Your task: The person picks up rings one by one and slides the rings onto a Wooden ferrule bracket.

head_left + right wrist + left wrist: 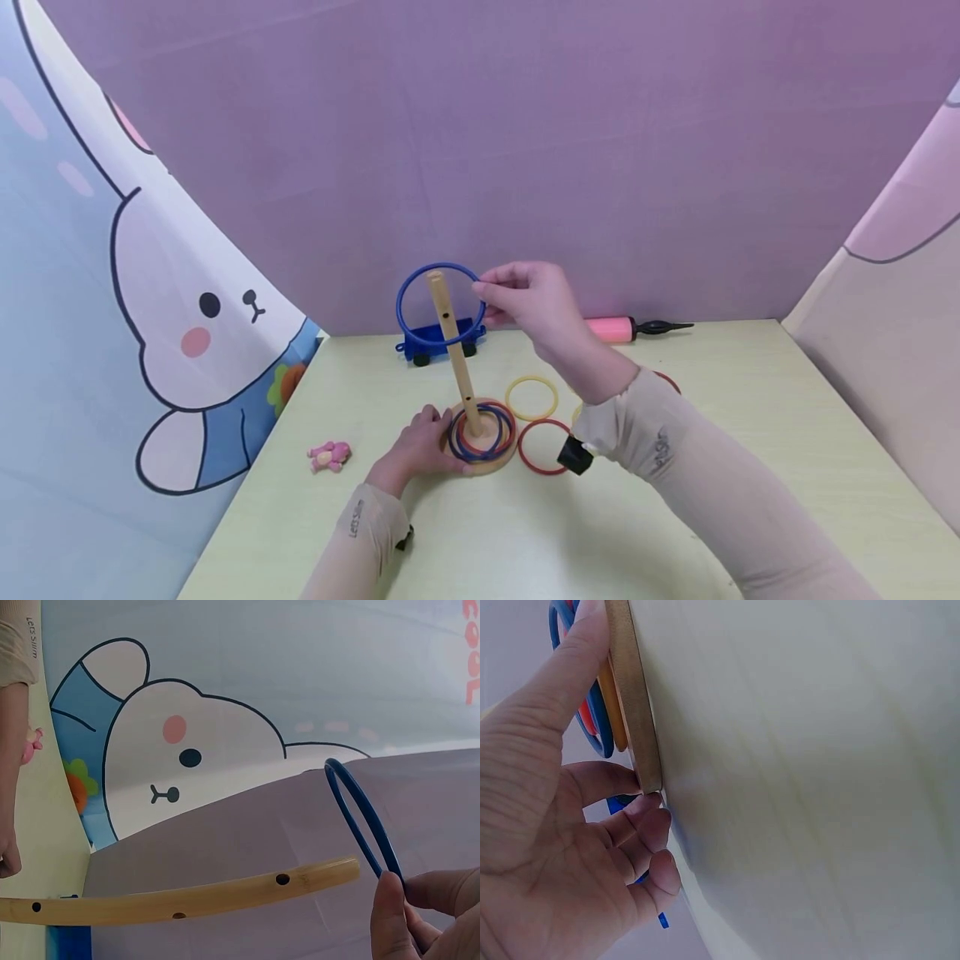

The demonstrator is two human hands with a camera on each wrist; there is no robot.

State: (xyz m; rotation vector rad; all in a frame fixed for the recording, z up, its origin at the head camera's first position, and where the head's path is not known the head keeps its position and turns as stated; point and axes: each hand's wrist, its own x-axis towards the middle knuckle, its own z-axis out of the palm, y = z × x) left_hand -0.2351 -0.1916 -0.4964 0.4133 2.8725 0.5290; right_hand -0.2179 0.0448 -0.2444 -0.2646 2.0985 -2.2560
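My right hand pinches a blue ring between thumb and fingers, close to the top of a wooden post. In the right wrist view the ring is just beyond the post's tip, apart from it. The post rises from a round wooden base. Several blue and red rings lie around the post's foot; a yellow one also shows in the left wrist view. My left hand grips the base's rim, with the thumb on one side and the curled fingers at the edge.
A yellow ring and a red ring lie right of the base; more rings are partly hidden by my right arm. Behind stand a blue toy wagon and a pink pump. A small pink toy figure lies left.
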